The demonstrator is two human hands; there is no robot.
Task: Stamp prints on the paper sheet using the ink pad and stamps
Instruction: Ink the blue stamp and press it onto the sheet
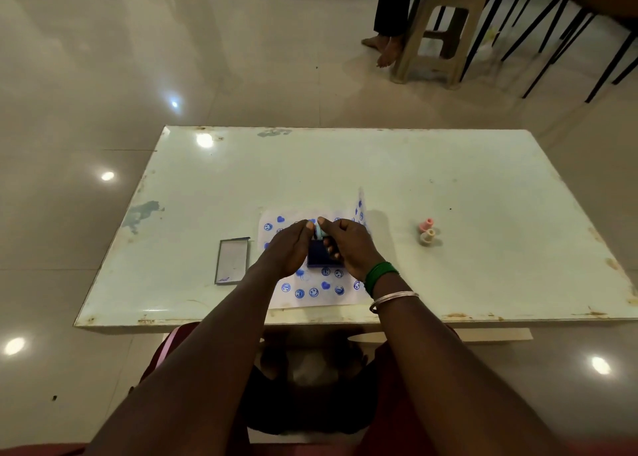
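One stamp (pixel 318 232) pinched between left hand (pixel 290 248) and right hand (pixel 348 245), one ink pad (pixel 319 258), two spare stamps (pixel 428 235)

A white paper sheet (pixel 312 303) covered in blue smiley and heart prints lies flat, its far right corner curled up; a dark blue rectangular ink pad (pixel 319 258) sits on it, a pale blue stamp (pixel 318 232) at its far edge; a pink plastic stamp (pixel 427 224) and a beige plastic stamp (pixel 428 236) stand side by side off to the right

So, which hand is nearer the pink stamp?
Right. The right hand, pinching the blue stamp over the pad, is left of the pink stamp; the left hand, also pinching it, is farther left.
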